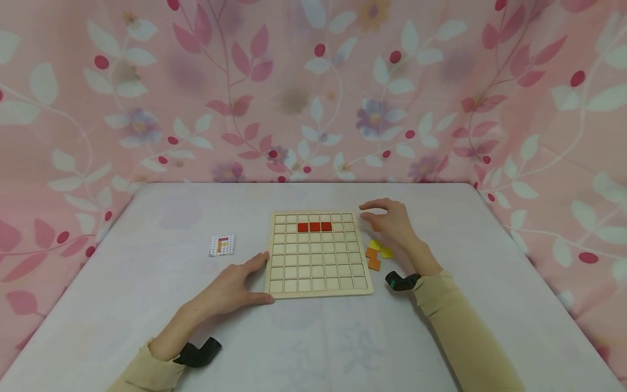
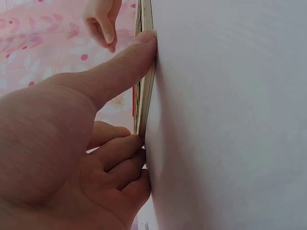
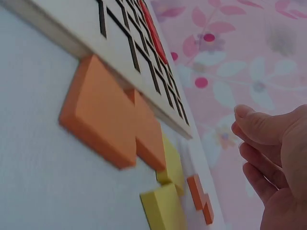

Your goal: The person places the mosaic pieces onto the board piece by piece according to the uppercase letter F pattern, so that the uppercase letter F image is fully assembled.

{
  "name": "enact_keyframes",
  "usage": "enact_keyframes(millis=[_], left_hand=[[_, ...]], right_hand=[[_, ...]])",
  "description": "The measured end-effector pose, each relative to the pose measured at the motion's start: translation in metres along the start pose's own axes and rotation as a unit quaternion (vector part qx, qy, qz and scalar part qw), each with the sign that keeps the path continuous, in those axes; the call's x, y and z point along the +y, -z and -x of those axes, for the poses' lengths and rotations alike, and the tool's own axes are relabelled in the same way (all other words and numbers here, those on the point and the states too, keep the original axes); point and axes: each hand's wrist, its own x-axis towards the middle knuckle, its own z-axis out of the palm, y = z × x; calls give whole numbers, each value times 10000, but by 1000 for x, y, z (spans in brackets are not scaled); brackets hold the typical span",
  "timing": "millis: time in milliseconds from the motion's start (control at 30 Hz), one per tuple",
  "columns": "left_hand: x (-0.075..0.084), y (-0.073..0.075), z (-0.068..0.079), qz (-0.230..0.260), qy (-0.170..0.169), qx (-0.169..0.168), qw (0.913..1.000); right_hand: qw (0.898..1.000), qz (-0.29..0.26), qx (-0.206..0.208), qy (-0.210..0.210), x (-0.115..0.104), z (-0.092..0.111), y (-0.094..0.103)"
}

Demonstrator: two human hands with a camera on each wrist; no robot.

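Observation:
A square wooden grid board lies on the table, with three red tiles side by side in its second row from the far edge. My left hand rests at the board's near left corner. In the left wrist view its thumb and fingertips touch the board's edge. Off the far right corner hovers my right hand, thumb and index finger apart, nothing between them. Below it lies an orange tile; the right wrist view shows two small orange tiles there.
Nearer along the board's right side are orange tiles and yellow tiles, some touching one another. To the left of the board lies a small pattern card with a coloured figure on a grid. A pink floral curtain hangs behind the white table.

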Motion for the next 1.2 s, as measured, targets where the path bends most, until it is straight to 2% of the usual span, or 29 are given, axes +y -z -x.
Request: enact_keyframes(millis=[233,367,800,900,1200], left_hand=[[0,0,0,10,-40,-3,10000],[-1,0,0,17,-94,2,10000],[2,1,1,45,-32,-9,10000],[2,0,0,39,4,-24,10000],[0,0,0,7,13,-27,10000]], right_hand=[[9995,135,273,-10,23,10,22],[9989,68,421,-173,32,11,28],[9967,83,495,-645,51,12,29],[9972,210,422,-587,55,12,27],[9976,555,416,4,59,12,23]])
